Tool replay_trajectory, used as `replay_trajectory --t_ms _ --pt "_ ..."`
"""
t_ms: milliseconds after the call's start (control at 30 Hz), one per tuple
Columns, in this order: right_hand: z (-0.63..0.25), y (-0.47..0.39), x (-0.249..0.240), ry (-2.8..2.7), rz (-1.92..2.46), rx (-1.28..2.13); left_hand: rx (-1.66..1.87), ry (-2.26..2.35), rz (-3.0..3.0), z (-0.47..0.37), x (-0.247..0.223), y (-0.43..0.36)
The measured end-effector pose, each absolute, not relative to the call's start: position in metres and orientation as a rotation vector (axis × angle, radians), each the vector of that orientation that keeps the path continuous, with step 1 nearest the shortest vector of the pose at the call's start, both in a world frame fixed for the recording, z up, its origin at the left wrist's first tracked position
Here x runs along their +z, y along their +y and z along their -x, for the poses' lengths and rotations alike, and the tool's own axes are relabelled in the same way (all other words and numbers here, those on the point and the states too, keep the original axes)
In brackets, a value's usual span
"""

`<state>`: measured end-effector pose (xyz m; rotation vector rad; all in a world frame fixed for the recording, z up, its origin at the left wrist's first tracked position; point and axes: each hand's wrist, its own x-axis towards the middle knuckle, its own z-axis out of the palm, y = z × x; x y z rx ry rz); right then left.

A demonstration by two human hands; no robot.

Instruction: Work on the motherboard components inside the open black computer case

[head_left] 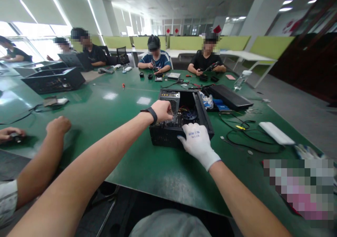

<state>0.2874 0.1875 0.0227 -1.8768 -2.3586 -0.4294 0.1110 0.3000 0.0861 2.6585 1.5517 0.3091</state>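
A black computer case (168, 138) lies on its side on the green table, its upper side uncovered. Inside I see a power supply (171, 97), a round fan (190, 114) and some thin wires. My left hand (162, 110), bare with a dark wristband, reaches into the case beside the power supply; its fingers are pinched together, and what they hold is too small to make out. A white work glove covers my right hand (196, 137). Its fingers curl over the near rim of the case, with the thumb against the outer wall.
Black cables (244, 131), a white box-shaped item (276, 133) and a flat black panel (229, 96) lie to the right. A bottle (242, 79) stands farther back. Another person's arm (50, 142) rests at the left. Co-workers sit across the green table (126, 159).
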Motion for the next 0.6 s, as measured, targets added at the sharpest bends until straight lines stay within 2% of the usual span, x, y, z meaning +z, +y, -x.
replay_trajectory --t_ms 333,600 --pt "-0.295 0.078 0.019 -2.384 1.814 -0.286 -0.501 1.381 -2.736 -0.155 0.046 0.290" --pt "-0.299 0.060 0.015 -2.354 1.789 -0.205 -0.776 1.364 -2.645 -0.169 0.026 0.287"
